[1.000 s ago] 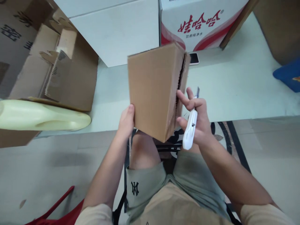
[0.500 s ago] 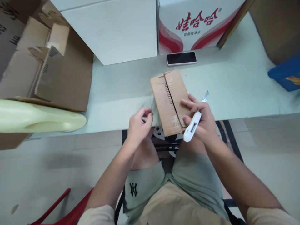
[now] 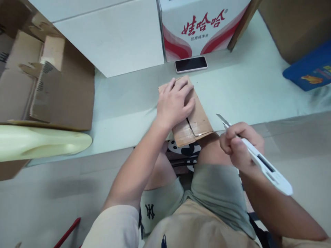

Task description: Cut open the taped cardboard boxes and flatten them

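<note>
A small brown cardboard box [image 3: 199,115] lies at the table's front edge, its near end jutting past it. Clear tape shows across the near part of its centre seam. My left hand [image 3: 176,100] rests on top of the box, fingers spread and lying over its far half, hiding much of the seam. To the right of the box, my right hand [image 3: 241,143] is closed around a white utility knife [image 3: 266,163]. The knife's blade is out and points up and left towards the box, apart from it.
A phone [image 3: 191,64] lies beyond the box, before a white and red carton [image 3: 204,31] and a large white box [image 3: 111,41]. Open cardboard boxes [image 3: 64,93] and a pale yellow object [image 3: 46,143] stand left. A blue container [image 3: 307,70] is at right.
My left hand has moved from beside the box onto its top. My right hand has left the box, moved right, and turned the knife so its blade points at the box.
</note>
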The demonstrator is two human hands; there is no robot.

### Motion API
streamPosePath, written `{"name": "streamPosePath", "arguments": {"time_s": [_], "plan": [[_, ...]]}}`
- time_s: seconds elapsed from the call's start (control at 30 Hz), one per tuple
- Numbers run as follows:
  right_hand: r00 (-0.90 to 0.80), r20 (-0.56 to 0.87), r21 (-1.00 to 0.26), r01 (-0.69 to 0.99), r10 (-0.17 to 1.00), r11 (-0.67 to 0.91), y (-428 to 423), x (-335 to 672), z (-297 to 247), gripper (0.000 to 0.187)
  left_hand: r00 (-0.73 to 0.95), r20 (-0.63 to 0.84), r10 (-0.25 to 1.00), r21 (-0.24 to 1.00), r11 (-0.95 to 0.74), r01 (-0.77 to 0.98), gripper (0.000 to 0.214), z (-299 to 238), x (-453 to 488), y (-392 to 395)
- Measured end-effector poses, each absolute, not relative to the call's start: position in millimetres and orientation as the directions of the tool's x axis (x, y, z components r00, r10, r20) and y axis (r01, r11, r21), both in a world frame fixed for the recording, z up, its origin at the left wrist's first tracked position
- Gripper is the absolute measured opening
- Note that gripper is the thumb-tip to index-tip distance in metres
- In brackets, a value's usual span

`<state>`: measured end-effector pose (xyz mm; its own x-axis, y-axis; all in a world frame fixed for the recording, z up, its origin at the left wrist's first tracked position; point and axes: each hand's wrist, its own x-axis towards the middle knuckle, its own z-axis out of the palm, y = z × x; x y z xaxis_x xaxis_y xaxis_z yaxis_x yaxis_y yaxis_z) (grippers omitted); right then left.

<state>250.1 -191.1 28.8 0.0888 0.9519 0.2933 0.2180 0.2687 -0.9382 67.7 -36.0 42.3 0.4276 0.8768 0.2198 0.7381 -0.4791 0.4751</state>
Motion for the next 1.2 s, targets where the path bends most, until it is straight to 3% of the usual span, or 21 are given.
{"name": "streamPosePath", "arguments": {"time_s": [0.13,0.27,0.33,0.47,0.67,0.87,1.2], "plan": [[0.153,0.283,-0.958,0.002,0.947,0.286,-194.9,237.6,38.9,0.039,0.426,0.174,0.888,0.493,-0.453,0.743,0.043,50.0,66.5,-38.6],[0.105,0.282,-0.916,0.326,0.954,0.235,-192.5,234.8,46.9,0.011,0.423,0.152,0.893,0.500,-0.439,0.746,0.043,52.4,71.7,-37.6],[0.030,0.351,-0.843,0.444,0.936,0.303,-190.8,236.5,50.3,0.004,0.425,0.154,0.892,0.497,-0.441,0.747,0.043,52.3,72.4,-37.5],[-0.056,0.428,-0.786,0.469,0.902,0.403,-190.5,237.3,50.8,0.009,0.424,0.171,0.889,0.482,-0.451,0.751,0.044,51.6,71.3,-37.9],[0.140,0.353,-0.791,0.573,0.925,0.215,-196.4,232.9,40.7,0.009,0.411,0.177,0.894,0.498,-0.442,0.746,0.043,49.4,72.8,-37.1],[0.030,0.449,-0.658,0.687,0.893,0.308,-196.0,230.3,31.1,0.008,0.401,0.185,0.897,0.502,-0.437,0.746,0.042,47.3,73.7,-36.5],[-0.069,0.447,-0.498,0.809,0.892,0.312,-196.6,224.9,16.8,0.007,0.400,0.177,0.899,0.518,-0.431,0.739,0.043,47.7,73.3,-36.7]]}}
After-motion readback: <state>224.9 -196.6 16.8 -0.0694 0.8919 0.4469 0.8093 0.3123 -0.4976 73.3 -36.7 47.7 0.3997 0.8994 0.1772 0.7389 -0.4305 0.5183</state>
